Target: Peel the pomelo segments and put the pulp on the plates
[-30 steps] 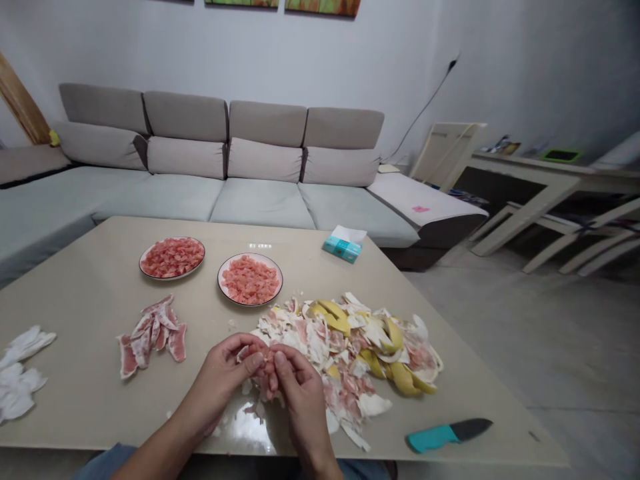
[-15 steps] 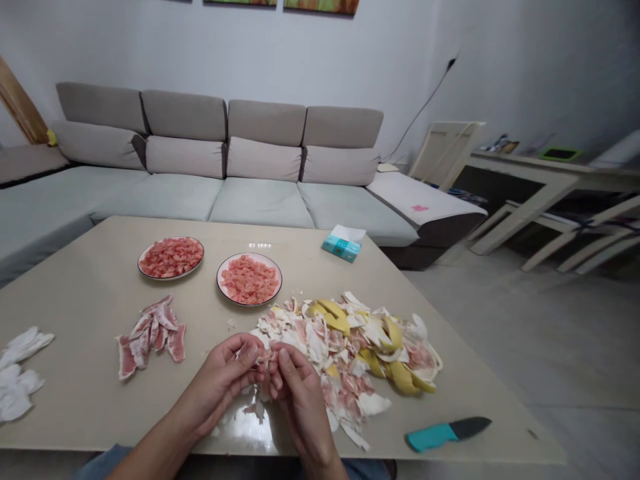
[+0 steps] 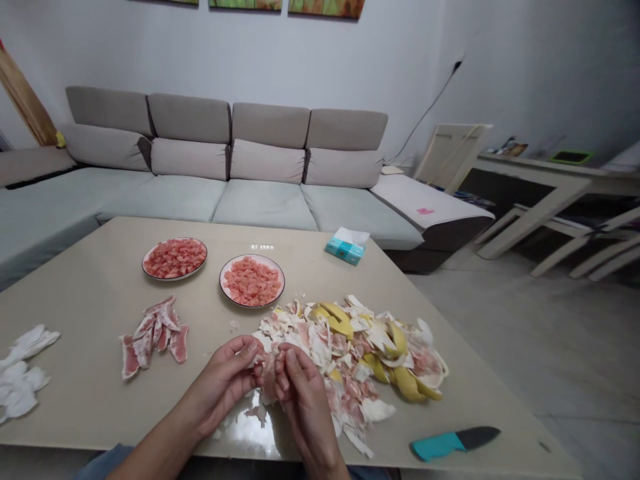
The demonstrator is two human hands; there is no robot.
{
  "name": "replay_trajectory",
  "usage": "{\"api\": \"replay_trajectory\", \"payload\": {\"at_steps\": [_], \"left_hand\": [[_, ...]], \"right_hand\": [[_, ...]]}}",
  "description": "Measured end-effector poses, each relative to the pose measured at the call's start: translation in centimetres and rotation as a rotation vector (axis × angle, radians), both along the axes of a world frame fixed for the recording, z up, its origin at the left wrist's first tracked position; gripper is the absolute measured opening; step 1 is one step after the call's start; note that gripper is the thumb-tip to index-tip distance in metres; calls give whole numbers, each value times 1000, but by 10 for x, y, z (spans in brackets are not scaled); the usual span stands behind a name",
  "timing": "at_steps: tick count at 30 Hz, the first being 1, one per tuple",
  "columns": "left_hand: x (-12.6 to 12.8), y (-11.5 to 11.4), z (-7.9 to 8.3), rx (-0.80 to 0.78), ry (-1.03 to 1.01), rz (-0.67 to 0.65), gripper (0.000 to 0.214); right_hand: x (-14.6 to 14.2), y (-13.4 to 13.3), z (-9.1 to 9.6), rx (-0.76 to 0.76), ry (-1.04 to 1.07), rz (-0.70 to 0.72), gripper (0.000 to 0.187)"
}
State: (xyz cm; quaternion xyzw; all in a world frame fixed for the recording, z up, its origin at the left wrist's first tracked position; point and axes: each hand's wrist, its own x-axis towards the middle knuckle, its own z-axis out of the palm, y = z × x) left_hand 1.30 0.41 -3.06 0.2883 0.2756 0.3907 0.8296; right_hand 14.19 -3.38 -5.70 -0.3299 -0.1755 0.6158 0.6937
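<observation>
Between my two hands is a pinkish pomelo segment [image 3: 269,373] with thin, pale membrane, pinched from both sides near the table's front edge. My left hand [image 3: 227,373] has its thumb and fingers closed on the left side of it. On the other side, my right hand [image 3: 306,393] pinches with thumb and forefinger. Fingers hide part of the segment. Just beyond and right of my hands lies a heap of white pith, pink membranes and yellow pomelo peel [image 3: 345,353]. To the left rests a small pile of unpeeled pomelo segments [image 3: 156,337].
Two plates of pink pomelo pulp, the left one [image 3: 175,259] and the middle one [image 3: 253,281], stand farther back. A turquoise-handled knife [image 3: 453,443] lies front right. A tissue pack [image 3: 347,245] is at the far edge, crumpled tissues [image 3: 25,370] at far left. A sofa [image 3: 265,200] stands behind.
My hands have drawn slightly apart, and more of the pale pink piece shows stretched between them. The whole view has shifted a little.
</observation>
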Motion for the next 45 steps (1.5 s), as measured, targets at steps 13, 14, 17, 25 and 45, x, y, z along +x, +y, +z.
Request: {"api": "replay_trajectory", "payload": {"at_steps": [13, 14, 17, 25, 45], "left_hand": [[1, -3, 5, 110, 172, -11, 14], [2, -3, 5, 164, 244, -23, 15], [4, -4, 3, 365, 483, -24, 16], [2, -2, -2, 707, 802, 132, 12], [2, 1, 4, 433, 678, 51, 9]], "right_hand": [[0, 0, 3, -34, -102, -1, 34], [0, 0, 2, -36, -139, 0, 35], [0, 0, 0, -49, -254, -13, 36], [1, 0, 2, -65, -390, -24, 38], [-3, -2, -1, -38, -491, -53, 31]]}}
